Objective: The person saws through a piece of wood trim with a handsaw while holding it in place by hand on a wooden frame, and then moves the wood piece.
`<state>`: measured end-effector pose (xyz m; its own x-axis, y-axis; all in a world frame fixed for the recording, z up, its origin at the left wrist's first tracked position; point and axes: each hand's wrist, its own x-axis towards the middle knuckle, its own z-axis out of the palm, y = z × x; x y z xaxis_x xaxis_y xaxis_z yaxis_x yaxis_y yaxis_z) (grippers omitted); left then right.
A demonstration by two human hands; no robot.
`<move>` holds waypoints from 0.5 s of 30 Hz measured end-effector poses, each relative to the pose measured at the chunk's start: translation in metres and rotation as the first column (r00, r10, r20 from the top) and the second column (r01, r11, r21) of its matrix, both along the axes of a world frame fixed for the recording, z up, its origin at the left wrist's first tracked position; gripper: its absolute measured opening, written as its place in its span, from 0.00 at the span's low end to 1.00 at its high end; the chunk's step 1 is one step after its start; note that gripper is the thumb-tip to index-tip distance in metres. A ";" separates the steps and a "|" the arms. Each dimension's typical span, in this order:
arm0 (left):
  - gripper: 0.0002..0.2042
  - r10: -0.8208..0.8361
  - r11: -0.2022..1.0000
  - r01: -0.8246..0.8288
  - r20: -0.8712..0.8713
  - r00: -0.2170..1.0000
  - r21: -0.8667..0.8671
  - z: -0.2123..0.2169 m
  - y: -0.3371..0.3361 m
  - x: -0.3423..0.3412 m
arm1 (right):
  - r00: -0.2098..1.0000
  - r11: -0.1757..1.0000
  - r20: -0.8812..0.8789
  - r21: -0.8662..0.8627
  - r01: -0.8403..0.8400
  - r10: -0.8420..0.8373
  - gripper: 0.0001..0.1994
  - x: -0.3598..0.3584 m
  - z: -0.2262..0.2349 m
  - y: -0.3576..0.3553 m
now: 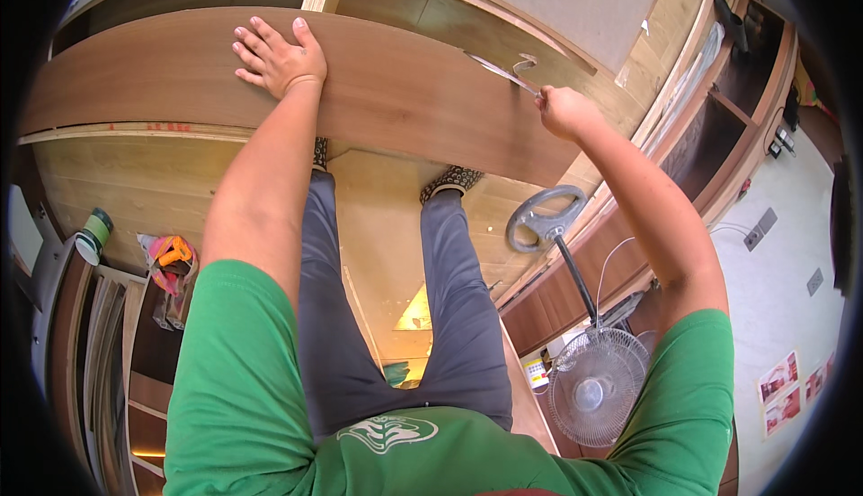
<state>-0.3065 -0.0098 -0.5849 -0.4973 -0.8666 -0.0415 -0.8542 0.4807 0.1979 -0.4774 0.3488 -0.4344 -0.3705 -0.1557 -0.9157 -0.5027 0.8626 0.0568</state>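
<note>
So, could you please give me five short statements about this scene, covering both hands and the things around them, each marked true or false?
1. The left hand lies spread on the brown board. True.
2. The right hand also lies spread on the board. False: it is closed on the end of a thin pale strip.
3. The person's sleeves are blue. False: they are green.
4. A fan with a wire cage shows on the right side of the picture. True.
5. The pink bag is right beside the fan. False: it is on the left side of the picture, well apart from the fan.
</note>
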 end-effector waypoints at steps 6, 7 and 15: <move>0.40 -0.006 1.000 0.006 0.011 1.000 -0.005 -0.001 -0.002 0.002 | 0.997 0.997 -0.008 -0.013 0.078 -0.078 0.18 0.007 0.025 0.003; 0.40 -0.005 1.000 0.005 0.017 1.000 -0.002 0.000 -0.001 0.001 | 0.996 0.996 -0.015 -0.012 0.088 -0.088 0.18 0.009 0.035 0.004; 0.40 -0.002 0.999 0.003 0.023 1.000 -0.038 -0.005 -0.004 0.001 | 0.999 0.999 -0.014 0.006 0.035 -0.035 0.18 0.012 0.060 0.004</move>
<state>-0.3054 -0.0137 -0.5894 -0.4984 -0.8667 -0.0199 -0.8574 0.4894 0.1593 -0.4658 0.3533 -0.3743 -0.3884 -0.1368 -0.9113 -0.4712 0.8794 0.0688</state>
